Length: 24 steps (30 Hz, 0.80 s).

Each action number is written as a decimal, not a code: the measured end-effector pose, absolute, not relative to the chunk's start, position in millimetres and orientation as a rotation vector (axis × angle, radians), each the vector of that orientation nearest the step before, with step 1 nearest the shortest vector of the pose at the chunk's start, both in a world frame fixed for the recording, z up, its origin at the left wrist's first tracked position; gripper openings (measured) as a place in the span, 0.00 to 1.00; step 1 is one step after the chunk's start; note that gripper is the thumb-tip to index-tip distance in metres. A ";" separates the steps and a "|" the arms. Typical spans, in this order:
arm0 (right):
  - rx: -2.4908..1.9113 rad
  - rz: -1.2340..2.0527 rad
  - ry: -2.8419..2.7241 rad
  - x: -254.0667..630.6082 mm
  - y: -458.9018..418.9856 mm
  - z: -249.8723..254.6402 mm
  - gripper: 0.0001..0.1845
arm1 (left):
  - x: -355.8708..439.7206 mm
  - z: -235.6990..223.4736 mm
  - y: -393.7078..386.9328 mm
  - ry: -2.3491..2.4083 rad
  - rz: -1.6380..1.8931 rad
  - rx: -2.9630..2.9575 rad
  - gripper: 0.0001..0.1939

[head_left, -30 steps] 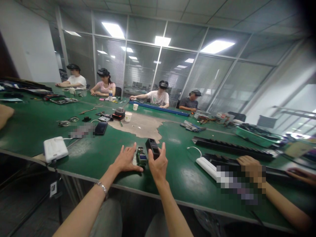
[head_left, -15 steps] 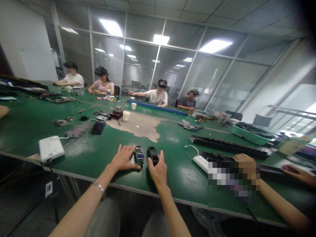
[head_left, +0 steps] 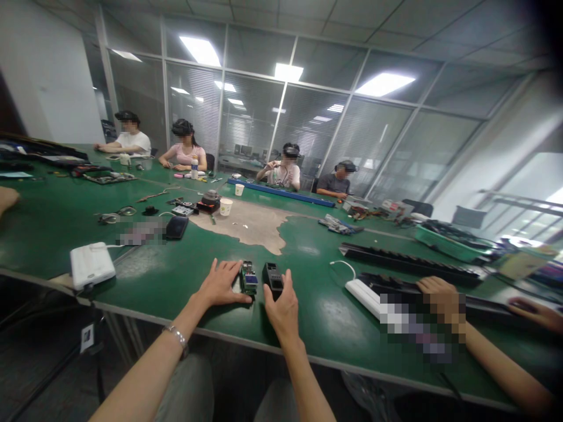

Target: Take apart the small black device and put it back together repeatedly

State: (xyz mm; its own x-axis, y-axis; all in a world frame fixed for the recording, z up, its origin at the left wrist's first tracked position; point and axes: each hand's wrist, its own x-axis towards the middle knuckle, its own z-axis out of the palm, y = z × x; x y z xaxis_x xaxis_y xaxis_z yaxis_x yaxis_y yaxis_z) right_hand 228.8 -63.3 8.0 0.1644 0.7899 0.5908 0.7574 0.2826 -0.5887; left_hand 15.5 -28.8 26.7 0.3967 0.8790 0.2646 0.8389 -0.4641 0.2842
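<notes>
At the near edge of the green table, my left hand (head_left: 222,283) has its index finger and thumb around a small green circuit board (head_left: 248,278) with a blue, screen-like part. Its remaining fingers are spread on the tabletop. To the right, my right hand (head_left: 282,303) holds an oblong black plastic case (head_left: 273,276) by its near end, thumb on the left and fingers along the right side. Openings show in the top of the case. Board and case lie side by side with a narrow gap between them. My fingertips behind the case are hidden.
On the left are a white box-shaped device (head_left: 92,265) and a black phone (head_left: 176,227). Paper cups (head_left: 226,206) stand farther back. On the right, a neighbour's hand (head_left: 437,293) rests near a white power strip (head_left: 364,298) and long black strips (head_left: 404,262). Several people sit opposite.
My hands, the board and the case keep almost the same places. Across the table, one person has drawn an outstretched arm back and raised both hands near the chest.
</notes>
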 end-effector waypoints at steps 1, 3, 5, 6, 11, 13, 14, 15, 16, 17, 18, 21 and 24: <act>-1.471 0.063 -1.588 229.3 -64.0 7.6 0.42 | 15.6 27.0 -28.9 1.566 0.579 2.535 0.58; -1.478 0.098 -1.587 230.3 -64.9 7.4 0.41 | 15.6 27.4 -29.2 1.568 0.579 2.534 0.59; -1.483 0.135 -1.567 230.7 -65.3 9.8 0.41 | 15.7 27.7 -29.4 1.570 0.587 2.534 0.60; -1.485 0.157 -1.549 230.2 -65.3 12.7 0.41 | 15.8 27.8 -29.5 1.568 0.591 2.535 0.60; -1.419 0.210 -1.457 216.9 -63.6 42.8 0.42 | 16.2 27.5 -29.2 1.583 0.584 2.532 0.60; -1.372 0.220 -1.466 206.7 -62.8 55.1 0.41 | 16.0 26.3 -28.7 1.589 0.584 2.531 0.61; -1.350 0.233 -1.478 201.3 -62.5 59.3 0.41 | 15.8 25.4 -28.3 1.591 0.589 2.530 0.62; -1.334 0.246 -1.495 196.2 -62.2 61.9 0.41 | 15.6 24.2 -27.8 1.593 0.598 2.530 0.63; -1.322 0.260 -1.513 191.5 -61.9 63.0 0.40 | 15.3 23.0 -27.4 1.595 0.609 2.529 0.64; -1.315 0.272 -1.530 187.5 -61.7 62.7 0.40 | 15.0 21.7 -26.9 1.598 0.622 2.529 0.64; -1.314 0.283 -1.546 184.1 -61.5 61.6 0.40 | 14.8 20.6 -26.5 1.601 0.632 2.528 0.65; -1.353 0.279 -1.575 177.5 -61.3 57.8 0.39 | 14.3 19.2 -26.2 1.602 0.654 2.522 0.65; -1.440 0.221 -1.603 172.5 -61.5 59.3 0.40 | 14.0 21.0 -27.7 1.595 0.670 2.512 0.65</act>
State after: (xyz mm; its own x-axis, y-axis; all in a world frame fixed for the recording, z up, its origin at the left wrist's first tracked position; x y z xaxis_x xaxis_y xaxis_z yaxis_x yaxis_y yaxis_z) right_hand 172.5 -61.5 59.3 0.1291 0.8523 0.5069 0.6834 0.2939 -0.6683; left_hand 14.0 -27.7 21.0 0.3583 0.8796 0.3131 0.8394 -0.4503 0.3043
